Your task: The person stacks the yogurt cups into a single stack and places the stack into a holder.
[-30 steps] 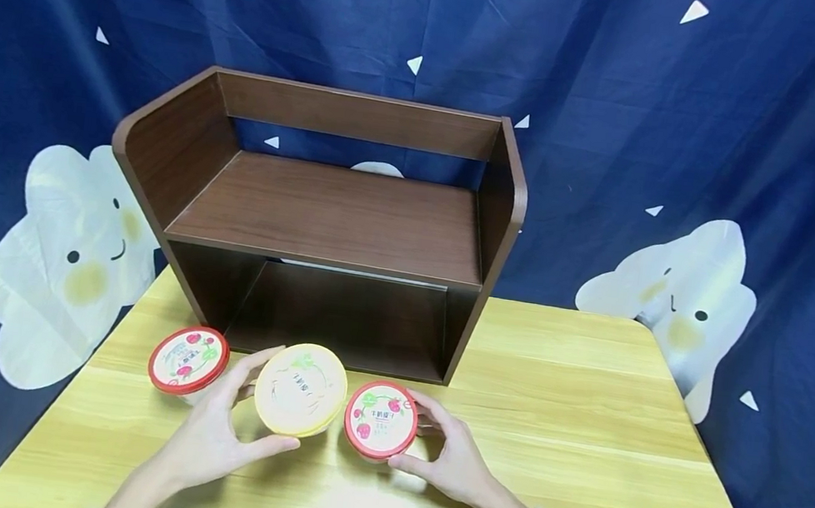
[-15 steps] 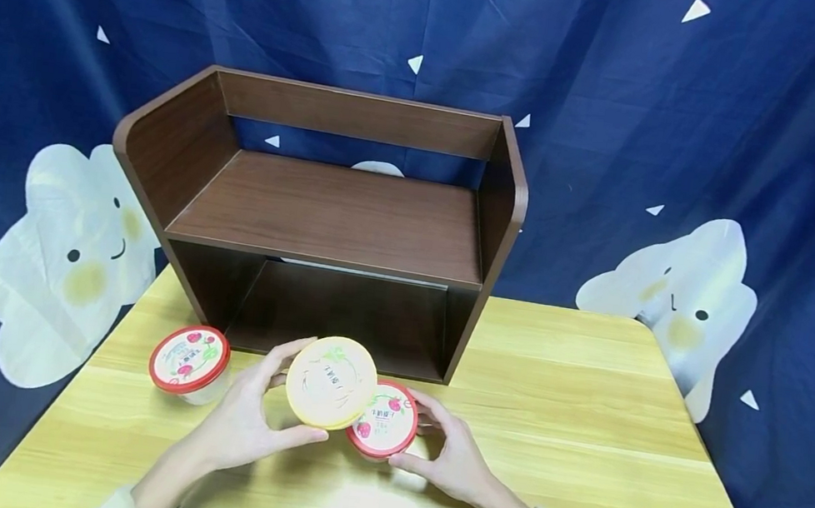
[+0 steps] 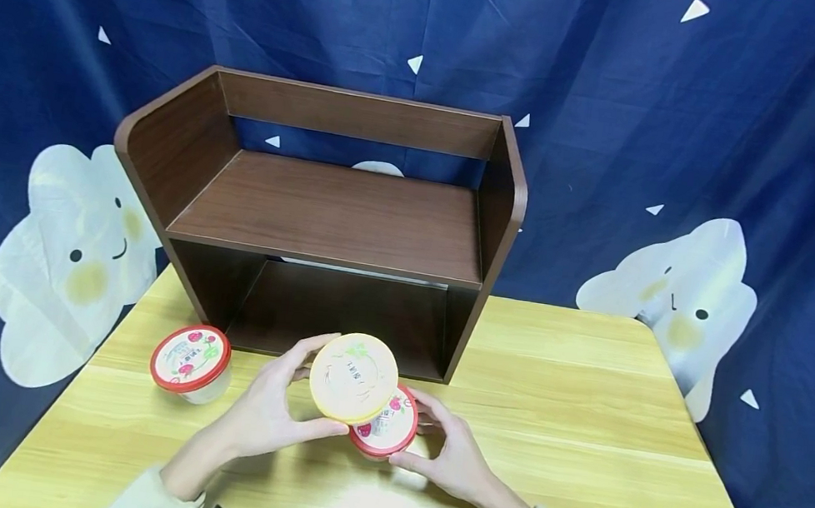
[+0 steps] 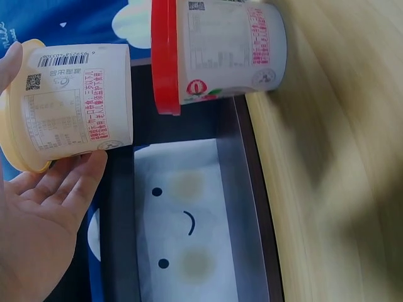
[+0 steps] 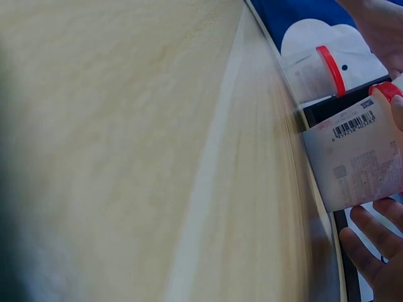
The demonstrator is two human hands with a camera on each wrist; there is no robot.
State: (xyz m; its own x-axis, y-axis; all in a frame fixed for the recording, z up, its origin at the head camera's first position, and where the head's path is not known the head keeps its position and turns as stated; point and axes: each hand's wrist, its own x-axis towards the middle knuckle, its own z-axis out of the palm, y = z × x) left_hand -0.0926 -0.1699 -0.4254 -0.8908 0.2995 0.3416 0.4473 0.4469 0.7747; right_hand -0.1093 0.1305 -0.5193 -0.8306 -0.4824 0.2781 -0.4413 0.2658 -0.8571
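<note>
My left hand point(image 3: 267, 414) grips a paper tub with a yellow lid point(image 3: 354, 378) between thumb and fingers. The left wrist view shows that tub's printed side point(image 4: 79, 97), tipped a little and raised above the table. It overlaps a red-lidded tub point(image 3: 387, 429) in the head view. My right hand point(image 3: 455, 461) holds this red-lidded tub at its right side, low over the table; its barcoded wall point(image 5: 356, 154) shows in the right wrist view. A second red-lidded tub point(image 3: 191, 362) stands at the left, with neither hand on it.
Behind the tubs stands a dark brown two-tier shelf point(image 3: 337, 212), its lower compartment facing my hands. The pale wooden table point(image 3: 570, 415) extends to the right. A blue curtain point(image 3: 616, 144) with clouds and triangles hangs behind.
My left hand has carried the yellow-lidded tub rightward and slightly upward, from beside the red-lidded tub to where it covers part of its lid. The right hand has stayed in place.
</note>
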